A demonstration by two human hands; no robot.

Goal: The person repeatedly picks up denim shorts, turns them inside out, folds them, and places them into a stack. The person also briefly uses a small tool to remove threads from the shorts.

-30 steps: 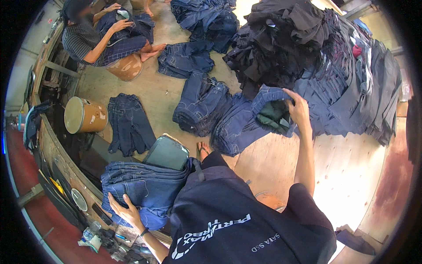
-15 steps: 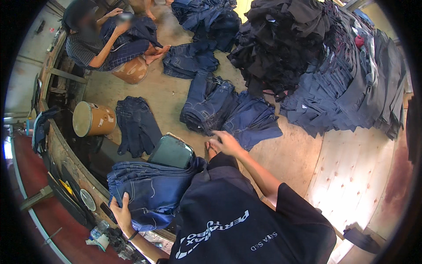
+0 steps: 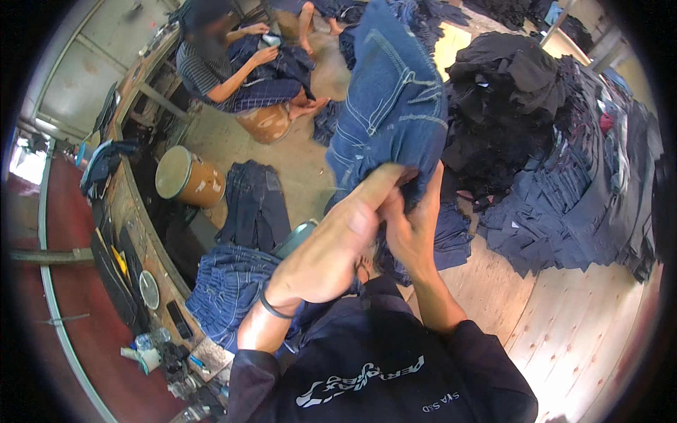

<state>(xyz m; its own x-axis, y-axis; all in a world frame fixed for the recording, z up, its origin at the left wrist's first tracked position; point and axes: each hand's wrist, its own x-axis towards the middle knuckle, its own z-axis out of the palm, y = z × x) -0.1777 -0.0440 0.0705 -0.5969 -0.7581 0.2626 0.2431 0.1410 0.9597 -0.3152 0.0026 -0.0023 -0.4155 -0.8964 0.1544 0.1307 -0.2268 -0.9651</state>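
Head view: wood floor w/ big dark-garment pile lying at right, folded jeans stack sitting lower left by desk. Blue jeans are hanging up in front of chest, between both hands. Left hand & right hand are pinching bottom edge, fingers clamped on denim. Imo gripping evenly at both corners is keeping fabric flat.

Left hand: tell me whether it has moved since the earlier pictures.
Yes. The left hand has come up off the folded jeans stack to the lifted jeans.
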